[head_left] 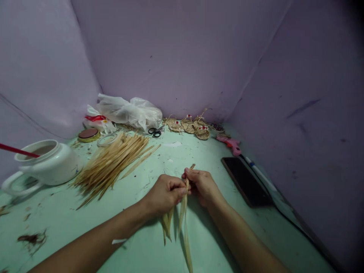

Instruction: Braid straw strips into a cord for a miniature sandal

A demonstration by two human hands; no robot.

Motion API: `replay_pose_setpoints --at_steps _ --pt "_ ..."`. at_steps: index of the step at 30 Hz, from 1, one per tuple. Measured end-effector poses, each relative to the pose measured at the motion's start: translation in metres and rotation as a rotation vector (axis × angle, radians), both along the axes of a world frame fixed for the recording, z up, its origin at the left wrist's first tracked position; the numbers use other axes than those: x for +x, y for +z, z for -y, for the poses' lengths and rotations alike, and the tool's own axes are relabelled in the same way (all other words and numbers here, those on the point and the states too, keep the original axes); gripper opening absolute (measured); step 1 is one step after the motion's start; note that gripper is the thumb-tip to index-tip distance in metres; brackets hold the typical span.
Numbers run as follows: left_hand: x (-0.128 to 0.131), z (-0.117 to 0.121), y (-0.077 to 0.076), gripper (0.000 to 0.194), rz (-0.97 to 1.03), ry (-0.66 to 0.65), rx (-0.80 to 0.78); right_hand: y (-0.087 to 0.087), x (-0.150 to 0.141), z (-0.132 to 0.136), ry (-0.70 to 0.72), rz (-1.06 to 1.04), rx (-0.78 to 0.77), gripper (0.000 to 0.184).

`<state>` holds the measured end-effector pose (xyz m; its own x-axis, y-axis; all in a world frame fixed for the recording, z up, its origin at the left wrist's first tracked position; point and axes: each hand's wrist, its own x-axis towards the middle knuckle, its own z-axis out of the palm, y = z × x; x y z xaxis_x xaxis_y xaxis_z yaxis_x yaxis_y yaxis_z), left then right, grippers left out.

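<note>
Between my hands are several dried leaf strips (183, 212), pinched close to their upper end, where they look twisted or braided. Their loose ends hang down toward me, some under my left wrist. My left hand (169, 192) is closed on the strips, thumb and forefinger pressed together. Just right of it and touching or nearly so, my right hand (202, 185) pinches the top of the same strips, and a short tip sticks out above its fingers. Part of the strips is hidden by my fingers. A bundle of loose dried strips (113, 163) lies to the left.
A white teapot-like pot (57, 163) with a red stick stands left. Behind are a plastic bag (133, 112), scissors (155, 131), a round tin (88, 134) and woven straw pieces (189, 126) with red beads. At right lie a pink glue gun (230, 144), a phone (246, 182) and a cable (301, 229).
</note>
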<state>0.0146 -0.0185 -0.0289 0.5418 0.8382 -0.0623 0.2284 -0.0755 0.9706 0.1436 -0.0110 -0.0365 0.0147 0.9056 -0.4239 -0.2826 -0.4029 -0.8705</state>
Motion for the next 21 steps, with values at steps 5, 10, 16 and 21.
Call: replay_pose_setpoints --at_steps 5,10,16,21 --pt "-0.002 0.007 0.006 0.026 0.057 -0.064 0.060 -0.006 -0.012 0.000 0.042 -0.127 -0.008 0.022" --pt "0.000 -0.001 0.007 0.027 0.119 0.185 -0.089 0.002 -0.013 0.002 0.134 -0.226 -0.005 0.033" --pt "-0.006 -0.013 -0.002 0.016 0.102 0.319 -0.200 0.016 -0.008 0.013 0.358 -0.346 -0.016 0.023" --pt "-0.008 -0.012 -0.004 0.017 -0.004 0.280 -0.151 0.011 -0.008 0.014 0.365 -0.074 0.040 0.014"
